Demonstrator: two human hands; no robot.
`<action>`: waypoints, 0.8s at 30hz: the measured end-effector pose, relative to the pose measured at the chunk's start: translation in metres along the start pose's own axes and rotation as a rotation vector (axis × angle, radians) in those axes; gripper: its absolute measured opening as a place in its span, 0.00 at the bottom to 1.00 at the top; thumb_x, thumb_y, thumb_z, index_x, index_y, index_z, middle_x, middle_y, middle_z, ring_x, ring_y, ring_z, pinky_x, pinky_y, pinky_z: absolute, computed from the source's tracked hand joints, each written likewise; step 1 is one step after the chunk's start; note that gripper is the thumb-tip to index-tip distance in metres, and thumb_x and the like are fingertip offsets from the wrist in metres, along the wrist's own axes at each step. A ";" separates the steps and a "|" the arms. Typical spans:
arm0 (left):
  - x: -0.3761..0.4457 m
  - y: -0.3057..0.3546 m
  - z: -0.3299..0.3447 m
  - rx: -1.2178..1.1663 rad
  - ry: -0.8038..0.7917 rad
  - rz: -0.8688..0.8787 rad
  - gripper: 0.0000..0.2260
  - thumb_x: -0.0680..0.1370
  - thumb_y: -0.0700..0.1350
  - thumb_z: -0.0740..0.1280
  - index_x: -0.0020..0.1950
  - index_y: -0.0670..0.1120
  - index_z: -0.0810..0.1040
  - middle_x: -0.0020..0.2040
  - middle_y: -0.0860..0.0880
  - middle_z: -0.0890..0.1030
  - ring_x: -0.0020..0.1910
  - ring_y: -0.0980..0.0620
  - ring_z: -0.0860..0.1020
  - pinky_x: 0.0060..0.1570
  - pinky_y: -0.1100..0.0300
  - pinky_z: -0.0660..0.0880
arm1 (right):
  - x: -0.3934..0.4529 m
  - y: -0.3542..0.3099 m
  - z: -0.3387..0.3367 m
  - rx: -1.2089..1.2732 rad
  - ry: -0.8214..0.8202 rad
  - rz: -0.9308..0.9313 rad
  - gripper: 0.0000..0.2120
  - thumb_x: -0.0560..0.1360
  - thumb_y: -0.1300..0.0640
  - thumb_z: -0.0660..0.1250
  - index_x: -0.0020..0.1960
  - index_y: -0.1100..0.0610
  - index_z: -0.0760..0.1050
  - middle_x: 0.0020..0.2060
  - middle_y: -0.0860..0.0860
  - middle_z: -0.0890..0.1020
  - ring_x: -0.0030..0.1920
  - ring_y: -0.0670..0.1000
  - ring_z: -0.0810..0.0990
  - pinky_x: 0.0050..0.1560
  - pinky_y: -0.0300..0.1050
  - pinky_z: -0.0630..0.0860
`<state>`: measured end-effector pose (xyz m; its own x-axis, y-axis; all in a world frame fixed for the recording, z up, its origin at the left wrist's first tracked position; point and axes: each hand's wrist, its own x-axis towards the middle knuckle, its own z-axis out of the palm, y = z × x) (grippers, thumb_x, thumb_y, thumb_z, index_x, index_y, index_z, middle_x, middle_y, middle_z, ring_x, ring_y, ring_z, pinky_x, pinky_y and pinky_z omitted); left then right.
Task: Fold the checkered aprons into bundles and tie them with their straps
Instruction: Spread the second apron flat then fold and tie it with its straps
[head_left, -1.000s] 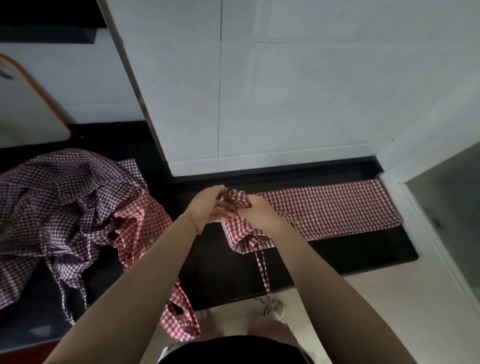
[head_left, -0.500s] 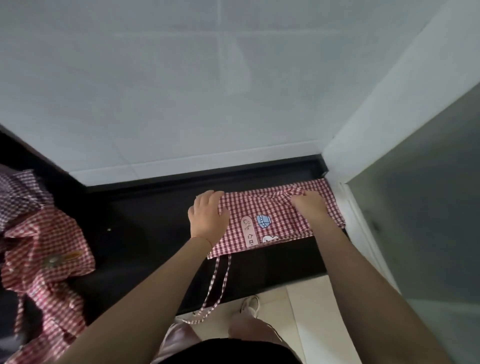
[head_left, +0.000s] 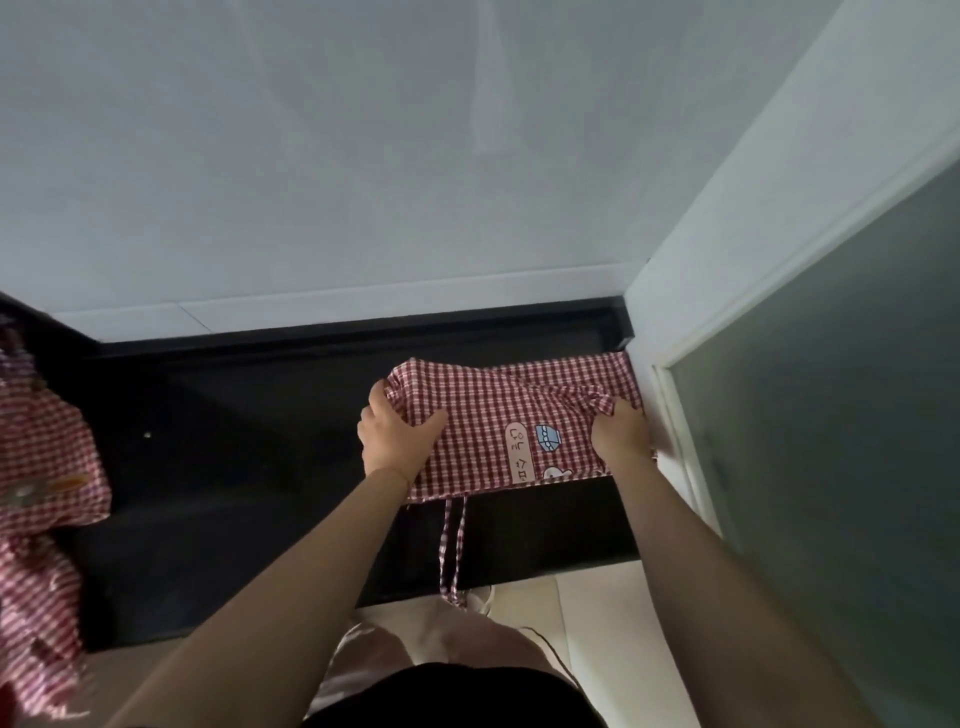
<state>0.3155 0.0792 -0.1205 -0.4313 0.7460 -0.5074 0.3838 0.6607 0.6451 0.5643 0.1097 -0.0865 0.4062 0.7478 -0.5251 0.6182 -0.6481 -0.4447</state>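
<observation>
Left hand (head_left: 397, 441) grip clamped on left end of folded red checkered apron (head_left: 498, 421), right hand (head_left: 621, 434) grip bunching its right end, apron on dark bench (head_left: 234, 441) by wall corner, straps (head_left: 453, 540) dangling off front edge, second checkered apron (head_left: 41, 493) heaped far left

The black counter (head_left: 249, 467) is bare between the red apron (head_left: 498, 415) and the heap of aprons (head_left: 41, 493) at the left, so a hand fits there. The white wall (head_left: 363, 182) blocks the back. The door frame (head_left: 675, 395) blocks the right side.
</observation>
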 end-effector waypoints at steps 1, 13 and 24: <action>0.003 0.002 -0.001 -0.003 -0.006 -0.023 0.44 0.72 0.55 0.75 0.80 0.51 0.52 0.75 0.43 0.62 0.73 0.41 0.63 0.68 0.39 0.69 | 0.001 0.000 0.000 -0.003 -0.008 0.005 0.20 0.84 0.60 0.53 0.74 0.59 0.67 0.74 0.58 0.69 0.72 0.63 0.67 0.71 0.56 0.64; 0.028 -0.028 -0.071 0.331 0.299 -0.017 0.40 0.75 0.46 0.71 0.80 0.53 0.51 0.68 0.39 0.69 0.67 0.39 0.69 0.69 0.41 0.61 | -0.024 -0.032 0.066 0.095 -0.211 -0.105 0.03 0.81 0.56 0.62 0.53 0.52 0.75 0.48 0.48 0.77 0.50 0.49 0.77 0.55 0.46 0.75; 0.021 -0.065 -0.061 0.543 0.142 0.272 0.32 0.81 0.61 0.54 0.81 0.55 0.45 0.82 0.47 0.43 0.80 0.44 0.43 0.77 0.39 0.46 | -0.010 -0.029 0.070 0.084 -0.101 0.024 0.09 0.81 0.56 0.61 0.45 0.59 0.76 0.42 0.53 0.78 0.38 0.50 0.75 0.42 0.43 0.71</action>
<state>0.2319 0.0465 -0.1386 -0.3495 0.8998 -0.2611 0.8394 0.4245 0.3393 0.4953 0.1110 -0.1190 0.3480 0.7164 -0.6047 0.5490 -0.6786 -0.4880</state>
